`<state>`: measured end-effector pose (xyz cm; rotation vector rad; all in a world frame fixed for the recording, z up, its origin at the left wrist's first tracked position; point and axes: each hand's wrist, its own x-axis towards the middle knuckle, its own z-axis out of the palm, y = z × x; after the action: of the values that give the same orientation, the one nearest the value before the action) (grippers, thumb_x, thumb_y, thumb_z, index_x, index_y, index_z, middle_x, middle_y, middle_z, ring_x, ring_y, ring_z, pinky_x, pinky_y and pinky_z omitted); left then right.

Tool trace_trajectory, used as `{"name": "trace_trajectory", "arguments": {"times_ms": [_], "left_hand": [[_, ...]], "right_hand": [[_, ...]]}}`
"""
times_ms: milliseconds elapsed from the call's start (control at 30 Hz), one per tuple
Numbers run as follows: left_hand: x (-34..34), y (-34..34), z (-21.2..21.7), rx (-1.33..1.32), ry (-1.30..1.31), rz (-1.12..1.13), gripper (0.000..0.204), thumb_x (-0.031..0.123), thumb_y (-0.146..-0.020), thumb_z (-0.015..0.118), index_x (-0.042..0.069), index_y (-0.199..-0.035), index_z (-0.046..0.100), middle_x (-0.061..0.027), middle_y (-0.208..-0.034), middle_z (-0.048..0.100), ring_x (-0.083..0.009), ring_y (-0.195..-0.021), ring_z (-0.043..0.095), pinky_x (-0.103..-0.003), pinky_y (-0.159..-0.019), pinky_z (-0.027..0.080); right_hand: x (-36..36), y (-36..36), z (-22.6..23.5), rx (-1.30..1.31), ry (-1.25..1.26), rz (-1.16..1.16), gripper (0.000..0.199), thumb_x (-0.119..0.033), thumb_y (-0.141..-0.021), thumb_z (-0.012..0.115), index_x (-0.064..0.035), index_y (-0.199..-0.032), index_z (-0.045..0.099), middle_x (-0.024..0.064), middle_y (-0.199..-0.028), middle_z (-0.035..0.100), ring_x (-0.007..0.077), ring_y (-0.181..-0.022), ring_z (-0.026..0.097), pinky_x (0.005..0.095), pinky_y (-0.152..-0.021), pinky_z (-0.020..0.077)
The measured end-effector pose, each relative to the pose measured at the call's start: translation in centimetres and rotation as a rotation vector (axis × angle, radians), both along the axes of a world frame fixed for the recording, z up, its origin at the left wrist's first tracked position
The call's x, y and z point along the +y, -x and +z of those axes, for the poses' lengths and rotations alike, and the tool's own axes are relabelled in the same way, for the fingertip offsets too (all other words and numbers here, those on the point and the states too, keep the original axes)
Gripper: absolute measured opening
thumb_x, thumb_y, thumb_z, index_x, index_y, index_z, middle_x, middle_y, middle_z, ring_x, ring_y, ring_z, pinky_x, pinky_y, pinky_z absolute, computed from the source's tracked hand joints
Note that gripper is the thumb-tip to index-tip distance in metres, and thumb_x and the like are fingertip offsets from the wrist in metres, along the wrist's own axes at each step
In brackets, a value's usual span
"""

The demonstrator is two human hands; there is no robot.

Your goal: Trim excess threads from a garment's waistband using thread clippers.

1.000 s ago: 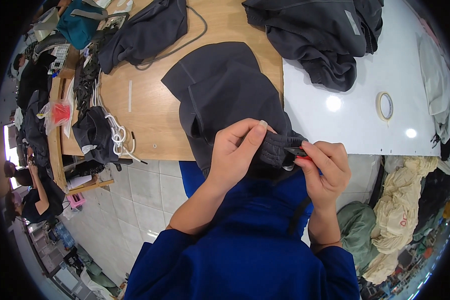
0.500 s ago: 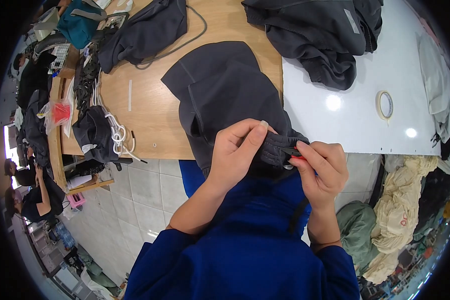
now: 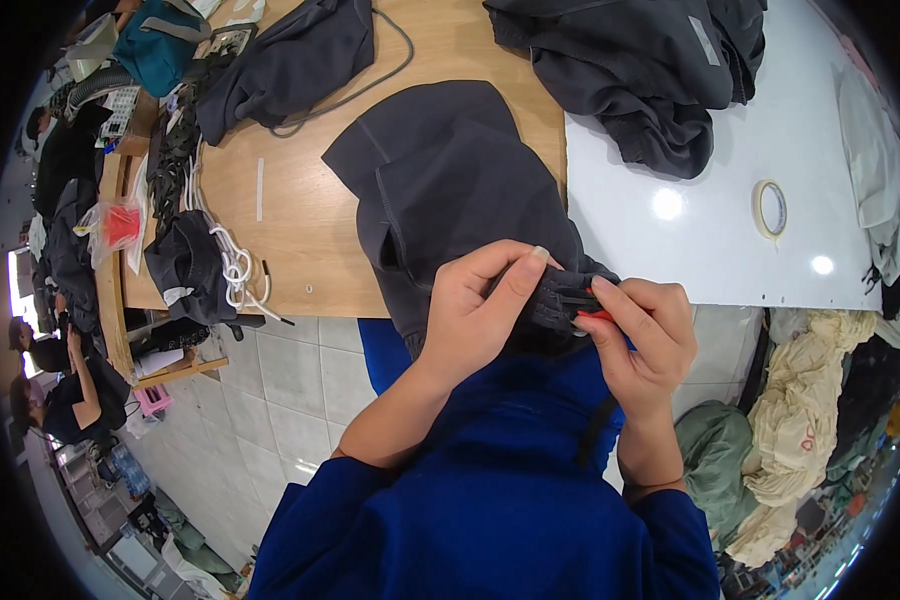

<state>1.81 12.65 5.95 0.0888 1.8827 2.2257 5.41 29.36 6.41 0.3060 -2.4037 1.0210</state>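
A dark grey garment (image 3: 460, 170) with seams and a pocket-like opening lies across the table's front edge. Its gathered elastic band (image 3: 560, 300) is raised between my two hands. With thumb and fingers, my left hand (image 3: 480, 310) pinches the band from the left. My right hand (image 3: 645, 340) is closed at the band's right end on small thread snips (image 3: 595, 315) with red handles and dark tips, mostly covered by the fingers. The tips lie against the gathered fabric. Exactly where they touch the stitching is hard to make out.
More dark garments lie on the wooden table (image 3: 300, 200) and the white tabletop (image 3: 630, 240). A tape roll (image 3: 769, 209) sits at the right. White cord (image 3: 235, 265) hangs over a dark bundle at left. Cream fabric (image 3: 800, 420) is heaped below right; other people sit far left.
The snips' dark tips have shifted slightly and lie flatter along the band. My left hand has moved a little to the right, with its grip kept.
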Motion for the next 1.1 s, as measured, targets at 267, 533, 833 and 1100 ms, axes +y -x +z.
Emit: {"name": "trace_trajectory", "arguments": {"times_ms": [267, 533, 833, 1100], "left_hand": [[0.0, 0.2, -0.2, -0.005, -0.004, 0.001, 0.024, 0.017, -0.094, 0.052, -0.002, -0.086, 0.065, -0.0027, -0.075, 0.064, -0.0061, -0.068, 0.056, -0.019, -0.065, 0.044], [-0.1, 0.6, -1.5, -0.178, -0.159, 0.068, 0.023, 0.017, -0.093, 0.056, -0.005, -0.089, 0.064, -0.0002, -0.077, 0.063, -0.0035, -0.069, 0.053, -0.018, -0.065, 0.044], [-0.3, 0.7, -1.3, -0.119, -0.198, 0.150, 0.026, 0.018, -0.095, 0.052, -0.005, -0.089, 0.063, -0.0030, -0.078, 0.064, -0.0056, -0.070, 0.056, -0.019, -0.067, 0.045], [-0.6, 0.6, -0.9, -0.186, -0.299, 0.062, 0.027, 0.021, -0.095, 0.052, -0.003, -0.089, 0.064, -0.0018, -0.080, 0.063, -0.0049, -0.071, 0.056, -0.018, -0.068, 0.046]], "right_hand": [[-0.1, 0.1, -0.5, -0.011, 0.067, 0.002, 0.042, -0.016, -0.056, 0.081, -0.0106, -0.097, 0.071, 0.0012, -0.077, 0.059, 0.0150, -0.064, 0.048, 0.0260, -0.054, 0.0388], [-2.4, -0.9, -1.4, 0.025, 0.074, 0.096, 0.031, -0.003, -0.065, 0.076, -0.0049, -0.095, 0.069, 0.0036, -0.054, 0.046, 0.0168, -0.045, 0.040, 0.0272, -0.042, 0.0309], [-1.2, -2.6, 0.8, -0.572, 0.270, 0.580, 0.039, -0.023, -0.060, 0.085, -0.0052, -0.089, 0.065, 0.0045, -0.065, 0.057, 0.0152, -0.055, 0.054, 0.0238, -0.052, 0.0420], [0.3, -1.1, 0.5, -0.297, 0.326, 0.018, 0.042, -0.001, -0.061, 0.077, -0.0024, -0.100, 0.063, 0.0076, -0.083, 0.059, 0.0171, -0.071, 0.055, 0.0250, -0.064, 0.0459]]}}
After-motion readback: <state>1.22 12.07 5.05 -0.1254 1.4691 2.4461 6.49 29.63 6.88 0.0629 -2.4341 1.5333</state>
